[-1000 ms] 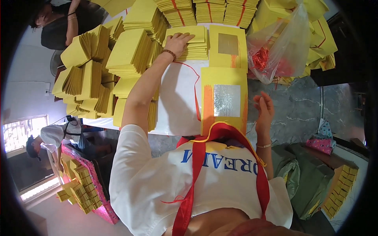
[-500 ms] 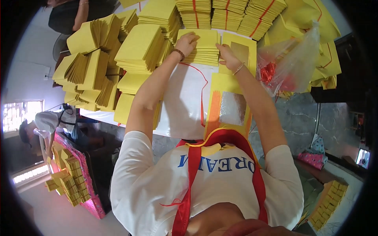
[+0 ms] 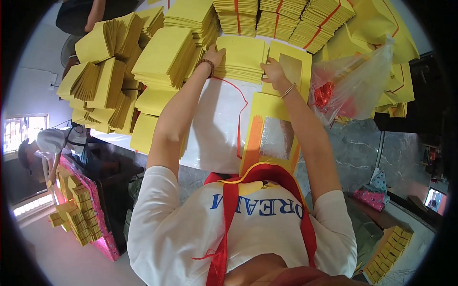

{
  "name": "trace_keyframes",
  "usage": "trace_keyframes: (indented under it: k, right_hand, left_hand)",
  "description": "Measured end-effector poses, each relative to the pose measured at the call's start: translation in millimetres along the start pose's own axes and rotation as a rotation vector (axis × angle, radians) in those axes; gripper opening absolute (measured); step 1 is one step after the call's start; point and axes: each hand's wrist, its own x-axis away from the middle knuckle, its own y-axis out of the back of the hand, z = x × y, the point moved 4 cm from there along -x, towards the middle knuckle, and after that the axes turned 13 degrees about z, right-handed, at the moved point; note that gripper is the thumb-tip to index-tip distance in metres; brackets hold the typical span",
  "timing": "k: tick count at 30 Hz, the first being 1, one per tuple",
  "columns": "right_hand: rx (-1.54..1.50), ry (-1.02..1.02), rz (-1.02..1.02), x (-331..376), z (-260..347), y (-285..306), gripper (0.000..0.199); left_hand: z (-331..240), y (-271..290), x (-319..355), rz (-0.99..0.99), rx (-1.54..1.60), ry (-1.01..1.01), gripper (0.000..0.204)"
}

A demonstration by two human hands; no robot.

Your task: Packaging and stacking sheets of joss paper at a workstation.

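A stack of folded yellow paper (image 3: 241,55) lies on the white-covered table in front of me. My left hand (image 3: 217,57) is at its left edge, the thumb up by the top corner and the fingers bent against the side. On the opposite edge, my right hand (image 3: 273,72) grips the stack's side with thumb and fingers closed. A thin red string (image 3: 244,107) curves over the table just below the stack. Under my right forearm lie flat yellow sheets with an orange strip (image 3: 253,138) and a silvery panel (image 3: 276,138).
Loose yellow paper stacks (image 3: 160,55) crowd the left side. Bundles tied with red string (image 3: 238,21) stand along the back. A clear plastic bag (image 3: 358,83) with red material sits at right. Another person (image 3: 52,143) works beside yellow bundles (image 3: 78,205) at far left.
My left hand has slid from the top of the stack to its left edge. My right hand stays at the right edge, a little lower.
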Motion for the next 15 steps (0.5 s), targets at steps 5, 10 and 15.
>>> trace_keyframes:
  k: [5, 10, 15]
  right_hand:
    - [-0.129, 0.036, -0.023, 2, -18, 25, 0.052]
    - [-0.212, 0.043, 0.030, 5, -10, 13, 0.057]
    - [-0.234, 0.066, 0.120, -4, -16, 11, 0.053]
  left_hand:
    - [-47, -21, 19, 0.088, 0.100, 0.072, 0.067]
    - [-39, -10, 35, 0.420, 0.306, 0.315, 0.052]
    - [-26, -19, 34, 0.345, 0.764, 0.123, 0.041]
